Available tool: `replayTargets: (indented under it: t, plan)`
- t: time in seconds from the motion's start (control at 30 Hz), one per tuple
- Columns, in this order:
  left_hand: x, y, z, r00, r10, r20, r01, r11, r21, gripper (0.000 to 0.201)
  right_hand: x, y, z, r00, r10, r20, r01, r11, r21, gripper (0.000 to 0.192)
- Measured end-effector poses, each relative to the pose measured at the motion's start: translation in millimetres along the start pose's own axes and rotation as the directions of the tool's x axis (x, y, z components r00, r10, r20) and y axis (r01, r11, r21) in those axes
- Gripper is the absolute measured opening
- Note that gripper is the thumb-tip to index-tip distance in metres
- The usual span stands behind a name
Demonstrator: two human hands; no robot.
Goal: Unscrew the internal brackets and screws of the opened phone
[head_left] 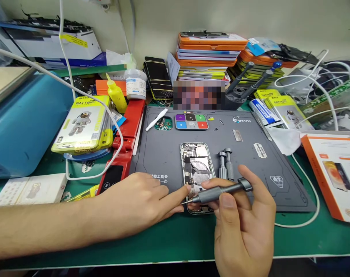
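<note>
An opened phone [196, 165] lies face down on a dark grey repair mat [250, 173], its boards and shields exposed. My right hand [244, 227] grips a grey precision screwdriver [221, 191], its tip pointing left at the phone's lower left corner. My left hand [140, 204] rests on the mat, fingertips pressed against the phone's lower left edge right beside the driver tip. Two more grey screwdrivers [226, 164] lie on the mat just right of the phone.
A coloured screw tray [191, 121] and white spudger [157, 119] sit at the mat's top. Yellow battery boxes [82, 125], a red holder [129, 130] and a blue machine [25, 127] stand left. Stacked cases [206, 54] behind; white cables [310, 184] and orange-edged box [333, 173] right.
</note>
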State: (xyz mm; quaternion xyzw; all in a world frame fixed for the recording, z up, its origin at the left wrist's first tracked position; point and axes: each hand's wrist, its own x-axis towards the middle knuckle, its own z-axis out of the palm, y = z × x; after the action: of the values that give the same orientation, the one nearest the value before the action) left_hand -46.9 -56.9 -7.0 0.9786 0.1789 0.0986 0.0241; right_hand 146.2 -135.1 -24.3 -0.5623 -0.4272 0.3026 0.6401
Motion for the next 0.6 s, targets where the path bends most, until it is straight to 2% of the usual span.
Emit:
replayTargets:
  t: [0.2,0.6]
  plan:
    - [-1.4,0.7,-0.3,1.000,-0.001,0.008,0.001,1.000,-0.002,0.041,0.6,2.0,0.9,1.000,-0.006,0.009,0.006,1.000,0.025,0.042]
    - [-0.5,-1.0,0.4,1.000,-0.002,-0.021,0.002,1.000,0.000,0.042,-0.5,-1.3,-0.4,1.000,0.007,0.001,-0.007,0.999,-0.037,0.041]
